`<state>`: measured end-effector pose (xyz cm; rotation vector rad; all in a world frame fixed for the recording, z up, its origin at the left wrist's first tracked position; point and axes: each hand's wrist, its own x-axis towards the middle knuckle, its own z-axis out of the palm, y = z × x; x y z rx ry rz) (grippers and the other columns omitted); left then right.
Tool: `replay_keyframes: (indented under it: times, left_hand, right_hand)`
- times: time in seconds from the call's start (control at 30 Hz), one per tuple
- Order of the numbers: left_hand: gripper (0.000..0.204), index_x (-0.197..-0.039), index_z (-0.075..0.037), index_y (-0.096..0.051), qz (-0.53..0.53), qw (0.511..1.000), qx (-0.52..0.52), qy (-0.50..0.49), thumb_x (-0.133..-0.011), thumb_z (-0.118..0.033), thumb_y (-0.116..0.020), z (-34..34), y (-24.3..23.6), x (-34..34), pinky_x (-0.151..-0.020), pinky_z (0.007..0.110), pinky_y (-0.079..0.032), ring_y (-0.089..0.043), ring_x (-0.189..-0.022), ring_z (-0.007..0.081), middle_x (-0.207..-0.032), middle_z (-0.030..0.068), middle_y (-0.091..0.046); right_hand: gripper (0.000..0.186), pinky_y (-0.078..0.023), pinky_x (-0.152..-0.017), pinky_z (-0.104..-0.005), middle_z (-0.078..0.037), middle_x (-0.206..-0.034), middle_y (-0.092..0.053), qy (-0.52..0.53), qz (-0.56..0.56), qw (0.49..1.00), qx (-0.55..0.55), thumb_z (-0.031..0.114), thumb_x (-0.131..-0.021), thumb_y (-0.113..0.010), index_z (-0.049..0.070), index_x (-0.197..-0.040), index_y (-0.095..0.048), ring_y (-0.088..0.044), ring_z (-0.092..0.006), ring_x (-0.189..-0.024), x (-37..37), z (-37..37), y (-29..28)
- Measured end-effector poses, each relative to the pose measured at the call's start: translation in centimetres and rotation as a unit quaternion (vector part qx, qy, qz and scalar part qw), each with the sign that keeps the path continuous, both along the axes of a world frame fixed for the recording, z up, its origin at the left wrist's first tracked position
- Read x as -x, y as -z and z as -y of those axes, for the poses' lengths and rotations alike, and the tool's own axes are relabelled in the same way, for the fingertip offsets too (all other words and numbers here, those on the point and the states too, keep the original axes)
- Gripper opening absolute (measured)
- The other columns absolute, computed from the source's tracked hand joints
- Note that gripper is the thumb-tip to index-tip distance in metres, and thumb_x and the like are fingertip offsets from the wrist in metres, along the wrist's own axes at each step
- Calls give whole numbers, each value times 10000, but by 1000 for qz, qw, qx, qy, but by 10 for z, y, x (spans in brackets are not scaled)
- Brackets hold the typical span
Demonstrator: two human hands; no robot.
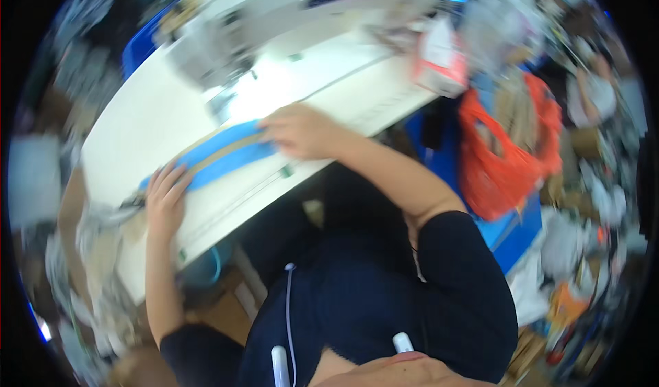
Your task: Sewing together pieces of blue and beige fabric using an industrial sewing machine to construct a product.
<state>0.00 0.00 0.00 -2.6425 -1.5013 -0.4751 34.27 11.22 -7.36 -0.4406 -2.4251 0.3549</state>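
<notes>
A blue fabric strip with a tan band along its length lies slantwise on the white sewing table, in front of the sewing machine. My left hand rests over the strip's left end, its fingers stretched out. At the other end my right hand has its fingers bent and closed on the fabric edge; motion blur softens the fingertips. The machine's lit needle area is just beyond the strip, and I see a gap between the cloth and the needle.
A pink-and-white packet sits on the table's right end. An orange-red plastic bag with tan pieces stands beside the table on a blue surface. Grey cloth is heaped at the left, and assorted piles crowd the right side.
</notes>
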Motion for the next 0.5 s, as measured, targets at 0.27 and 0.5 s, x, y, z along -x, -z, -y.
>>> replay_keyframes:
  times: [0.27,0.5]
  left_hand:
    - [273,-1036,-73,-689,-26,994,-108,-14,-790,23,-621,-19,18,-31,-1087,538,-333,-522,-1248,327,-1217,85,-638]
    - [358,-1176,-70,-627,-4,988,-146,47,-834,-171,-648,-6,12,-16,-1098,564,-296,-498,-1265,380,-1273,127,-604]
  right_hand:
    - [190,-512,-779,-372,-87,-1043,-682,280,-147,947,-48,47,-757,-665,103,-936,-698,-653,-275,-918,-162,91,-60]
    - [107,-504,-706,-303,-78,-883,-634,692,-229,652,-206,-3,-913,-533,8,-958,-630,-599,-181,-739,-353,204,-82]
